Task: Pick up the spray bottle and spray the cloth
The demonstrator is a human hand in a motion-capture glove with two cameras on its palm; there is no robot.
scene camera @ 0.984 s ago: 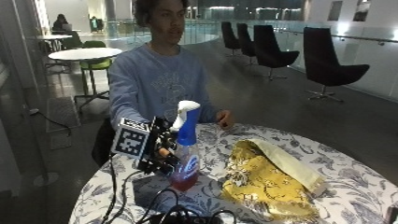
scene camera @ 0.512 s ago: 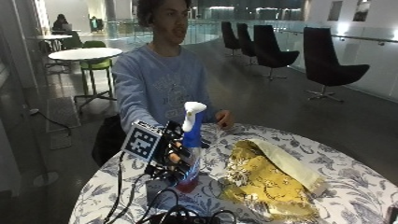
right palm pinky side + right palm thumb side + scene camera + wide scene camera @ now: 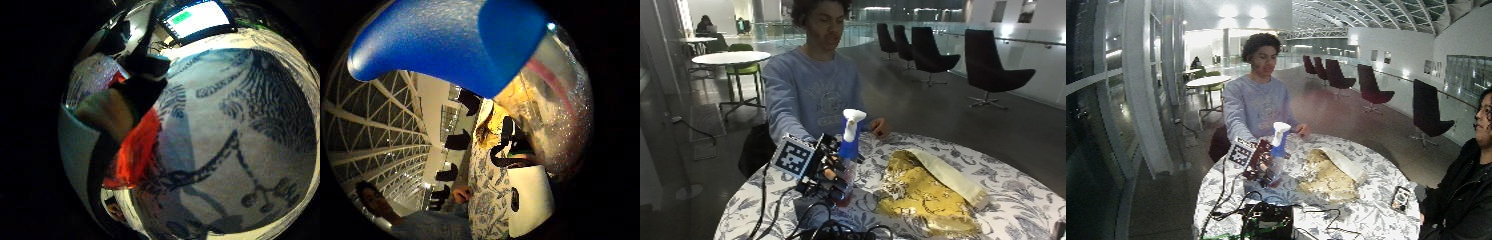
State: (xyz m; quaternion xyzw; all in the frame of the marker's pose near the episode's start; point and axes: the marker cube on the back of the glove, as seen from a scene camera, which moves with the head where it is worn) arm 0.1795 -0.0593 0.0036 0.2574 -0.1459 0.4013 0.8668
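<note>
A round surface (image 3: pixel 1013 190) with a blue floral print carries a crumpled yellow cloth (image 3: pixel 923 197) on the person's left side. Just beside the cloth, the gloved right hand (image 3: pixel 830 170) grips the spray bottle (image 3: pixel 848 150) upright, its base just above the surface.

One clear plastic spray bottle (image 3: pixel 848 150) with a blue neck and white nozzle stands at the near left of the table. One crumpled yellow patterned cloth (image 3: pixel 923 192) lies to its right. There is one round table with a blue-and-white floral cover (image 3: pixel 1013 185). One black phone (image 3: pixel 1399 198) lies at the table's near right edge. One gloved right hand (image 3: pixel 826 170) is at the bottle.
</note>
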